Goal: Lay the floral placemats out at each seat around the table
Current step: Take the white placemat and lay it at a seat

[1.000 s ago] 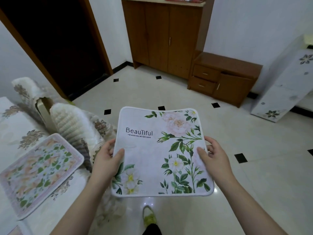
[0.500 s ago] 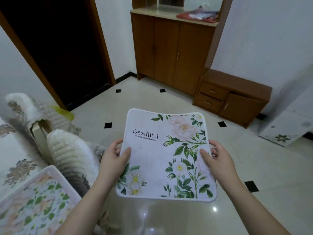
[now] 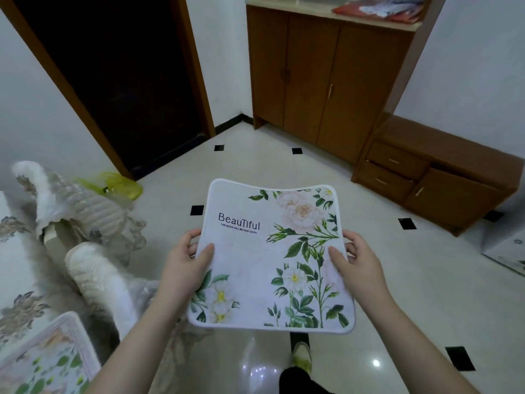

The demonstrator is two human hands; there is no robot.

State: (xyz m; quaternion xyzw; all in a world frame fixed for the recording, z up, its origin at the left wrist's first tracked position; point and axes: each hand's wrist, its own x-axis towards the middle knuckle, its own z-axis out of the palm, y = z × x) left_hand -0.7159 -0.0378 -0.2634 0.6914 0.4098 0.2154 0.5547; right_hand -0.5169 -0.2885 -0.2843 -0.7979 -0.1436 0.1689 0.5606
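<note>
So right now it's the carrying bit: one floral placemat [image 3: 270,257] is up in the air over the tiled floor [image 3: 397,280], printed side up, not at a seat yet. Another placemat [image 3: 48,356] already lies on the table [image 3: 11,265] at the bottom left, next to the covered chairs [image 3: 93,268]. Next move, I'd guess, is turning toward an open seat and laying this one down flat and square to the edge. Left hand [image 3: 184,263] and right hand [image 3: 358,260] each pinch a side edge, thumbs on top, fingers curled underneath, forearms stretched out in front.
</note>
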